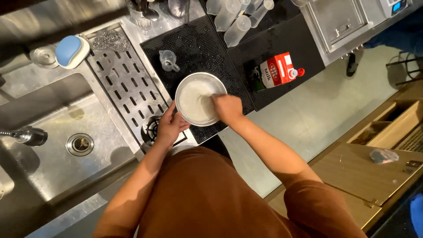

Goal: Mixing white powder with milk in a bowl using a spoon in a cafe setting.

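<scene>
Round stainless-steel bowl (pixel 199 99) holding a pale whitish mass, seen from above on the black rubber mat (pixel 198 44) of the counter (pixel 110 79), its mouth facing upward and, being circular, showing no long axis. The left hand (pixel 169 125) lies at the bowl's lower-left rim, fingers curled and gripping it. The right hand (pixel 227 108) reaches over the right rim, fingers bunched on the pale contents; whether it grasps anything cannot be told.

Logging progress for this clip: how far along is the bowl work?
Done: milk carton lies on the black mat, cap open. In hand: left hand grips the metal bowl rim; right hand presses something pale inside, not identifiable. Left: bowl not yet at the sink.
</scene>
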